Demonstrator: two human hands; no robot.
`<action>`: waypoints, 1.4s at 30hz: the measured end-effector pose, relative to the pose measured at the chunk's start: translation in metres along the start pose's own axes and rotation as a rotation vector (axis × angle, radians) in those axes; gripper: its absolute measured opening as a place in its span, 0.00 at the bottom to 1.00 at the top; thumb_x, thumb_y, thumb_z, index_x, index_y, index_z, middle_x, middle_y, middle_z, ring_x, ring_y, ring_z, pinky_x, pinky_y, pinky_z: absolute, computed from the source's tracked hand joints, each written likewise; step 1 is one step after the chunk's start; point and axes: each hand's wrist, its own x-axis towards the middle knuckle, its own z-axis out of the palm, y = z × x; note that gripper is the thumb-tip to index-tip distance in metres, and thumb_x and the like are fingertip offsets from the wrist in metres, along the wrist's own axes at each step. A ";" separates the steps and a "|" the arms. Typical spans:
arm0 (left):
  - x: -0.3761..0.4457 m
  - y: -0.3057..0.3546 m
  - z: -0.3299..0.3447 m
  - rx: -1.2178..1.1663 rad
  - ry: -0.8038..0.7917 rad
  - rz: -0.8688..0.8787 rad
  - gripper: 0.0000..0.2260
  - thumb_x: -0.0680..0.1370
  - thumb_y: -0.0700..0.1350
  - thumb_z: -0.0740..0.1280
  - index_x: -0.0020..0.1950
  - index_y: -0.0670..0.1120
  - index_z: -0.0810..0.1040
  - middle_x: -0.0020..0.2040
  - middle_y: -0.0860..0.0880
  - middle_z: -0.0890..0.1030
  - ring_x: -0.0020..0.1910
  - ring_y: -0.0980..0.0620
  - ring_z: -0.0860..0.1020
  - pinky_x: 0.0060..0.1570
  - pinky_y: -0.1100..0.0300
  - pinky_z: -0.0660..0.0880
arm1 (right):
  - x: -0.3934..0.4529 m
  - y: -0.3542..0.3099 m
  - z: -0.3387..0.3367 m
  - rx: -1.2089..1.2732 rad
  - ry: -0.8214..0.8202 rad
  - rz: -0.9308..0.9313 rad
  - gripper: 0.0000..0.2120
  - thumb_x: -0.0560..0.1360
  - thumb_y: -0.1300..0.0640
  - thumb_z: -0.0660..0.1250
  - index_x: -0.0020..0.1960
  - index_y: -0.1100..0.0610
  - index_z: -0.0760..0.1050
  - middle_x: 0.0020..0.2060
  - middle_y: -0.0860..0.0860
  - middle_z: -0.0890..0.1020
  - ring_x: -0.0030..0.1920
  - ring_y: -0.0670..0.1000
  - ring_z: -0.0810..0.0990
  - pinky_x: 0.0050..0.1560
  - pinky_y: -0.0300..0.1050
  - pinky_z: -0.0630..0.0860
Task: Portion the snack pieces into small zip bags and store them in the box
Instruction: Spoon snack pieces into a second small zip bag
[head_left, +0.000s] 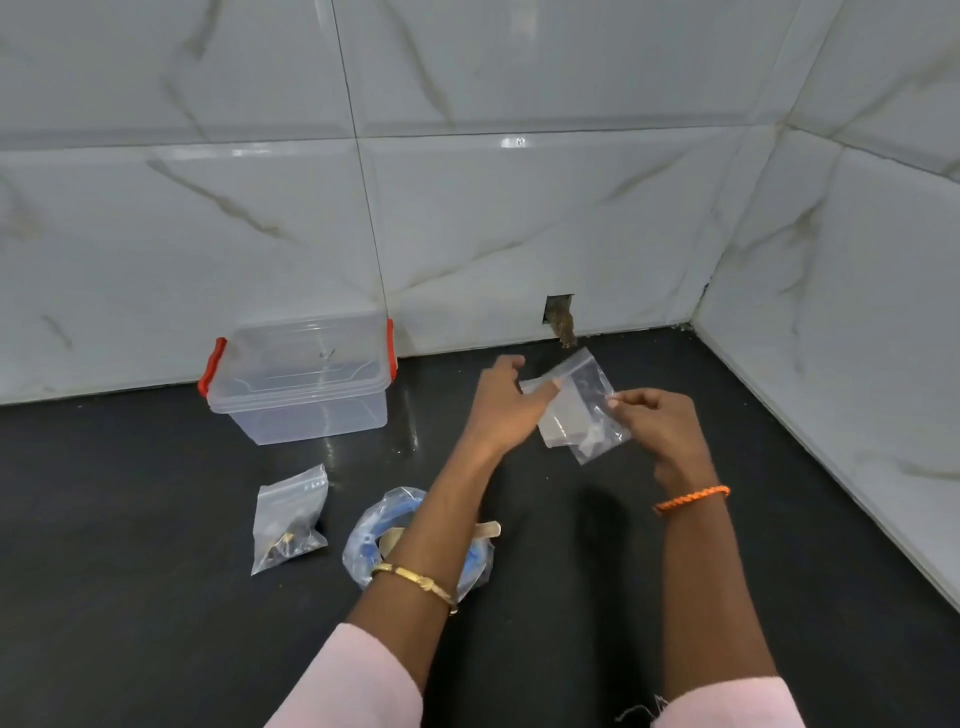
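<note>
Above the dark counter, both hands hold clear empty zip bags (579, 410); at least two overlap. My left hand (506, 402) pinches their top left edge with the thumb. My right hand (660, 428) pinches the right side between thumb and fingers. A filled small zip bag (288, 517) with dark snack pieces lies at the left front. Partly hidden under my left forearm sits the blue-rimmed snack container in a clear plastic wrap (374, 535), with a pale wooden stick across it. The clear storage box (301, 382) with red latches stands closed against the back wall.
The black counter (156, 597) meets white marble-pattern tiled walls at the back and right. A small broken hole in the tile (560, 317) sits at the wall's base behind the hands.
</note>
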 end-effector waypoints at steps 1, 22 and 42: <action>-0.010 0.008 -0.010 -0.030 -0.015 -0.013 0.27 0.77 0.51 0.67 0.73 0.45 0.64 0.70 0.45 0.69 0.65 0.50 0.71 0.57 0.62 0.71 | -0.012 -0.009 -0.005 0.036 -0.079 -0.004 0.04 0.74 0.64 0.68 0.42 0.57 0.78 0.40 0.52 0.81 0.41 0.47 0.78 0.38 0.35 0.75; -0.176 -0.014 -0.062 -0.464 0.389 -0.170 0.12 0.71 0.36 0.74 0.33 0.43 0.73 0.26 0.48 0.75 0.19 0.61 0.72 0.22 0.68 0.71 | -0.177 -0.022 0.049 0.128 -0.408 -0.326 0.09 0.71 0.47 0.71 0.41 0.52 0.81 0.36 0.48 0.84 0.40 0.44 0.83 0.45 0.43 0.81; -0.169 -0.013 -0.069 -0.156 0.381 -0.014 0.05 0.75 0.46 0.70 0.41 0.47 0.83 0.35 0.51 0.83 0.36 0.54 0.82 0.36 0.60 0.78 | -0.159 -0.037 0.057 0.341 -0.537 -0.087 0.11 0.76 0.66 0.59 0.42 0.64 0.80 0.36 0.54 0.84 0.38 0.49 0.82 0.40 0.43 0.81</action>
